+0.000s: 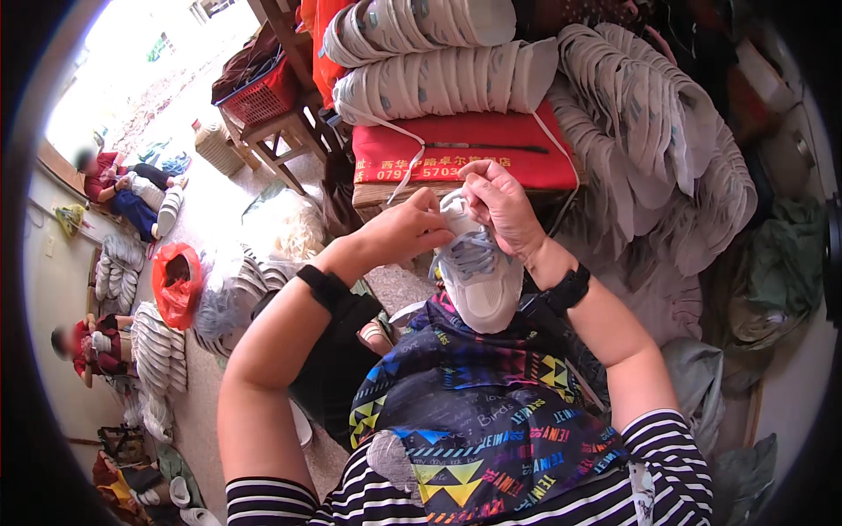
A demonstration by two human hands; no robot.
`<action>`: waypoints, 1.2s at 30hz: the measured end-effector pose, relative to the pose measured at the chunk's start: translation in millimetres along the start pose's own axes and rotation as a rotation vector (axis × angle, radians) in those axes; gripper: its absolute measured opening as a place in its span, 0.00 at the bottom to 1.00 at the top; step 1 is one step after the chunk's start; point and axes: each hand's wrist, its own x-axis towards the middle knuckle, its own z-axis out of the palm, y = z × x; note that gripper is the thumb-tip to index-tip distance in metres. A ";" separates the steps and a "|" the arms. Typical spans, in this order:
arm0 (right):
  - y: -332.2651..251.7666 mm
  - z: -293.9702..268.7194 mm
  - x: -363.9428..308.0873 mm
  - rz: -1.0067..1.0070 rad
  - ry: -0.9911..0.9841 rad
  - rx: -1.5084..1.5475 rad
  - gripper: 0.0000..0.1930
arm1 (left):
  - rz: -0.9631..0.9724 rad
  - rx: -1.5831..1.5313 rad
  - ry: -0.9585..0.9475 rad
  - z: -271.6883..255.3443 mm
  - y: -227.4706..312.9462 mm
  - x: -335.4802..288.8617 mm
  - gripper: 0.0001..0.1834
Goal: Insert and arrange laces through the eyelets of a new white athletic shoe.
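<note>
A white sneaker [481, 285] with pale blue-grey laces [471, 255] is in front of me, its toe toward my body above the patterned apron [474, 386]. My left hand [405, 228] is closed at the left side of the ankle opening, fingertips against the upper. My right hand [503, 209] is curled over the other side of the opening, thumb and fingers drawn together; what lies between those fingertips is too small to make out. Just beyond the hands, a thin dark rod [491, 147] lies on a red cloth [368, 145].
Rows of nested white shoe uppers [438, 83] stand on the cloth-covered bench, and more uppers [640, 114] hang at the right. White laces [419, 151] dangle over the cloth. At the left are a red plastic bag [178, 285], a red basket [259, 95] on a stool, and two seated people.
</note>
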 end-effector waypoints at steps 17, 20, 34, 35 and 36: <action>-65.3 52.8 -55.9 0.075 -0.229 0.046 0.06 | 0.088 -0.498 0.892 -18.9 117.1 -21.7 0.11; -70.0 69.1 -50.9 -0.069 -0.186 -0.101 0.06 | 0.086 -0.525 0.909 -29.3 118.0 -11.3 0.10; -76.4 75.4 -24.3 0.012 -0.319 -0.289 0.06 | 0.059 -1.156 0.108 -14.8 44.8 -5.4 0.05; -73.9 73.5 -22.3 0.017 -0.323 -0.287 0.06 | 0.065 -1.161 0.109 -11.3 42.5 -3.8 0.05; -70.4 70.7 -19.3 -0.027 -0.239 -0.303 0.05 | -0.030 -1.096 0.181 -7.2 40.8 -2.1 0.06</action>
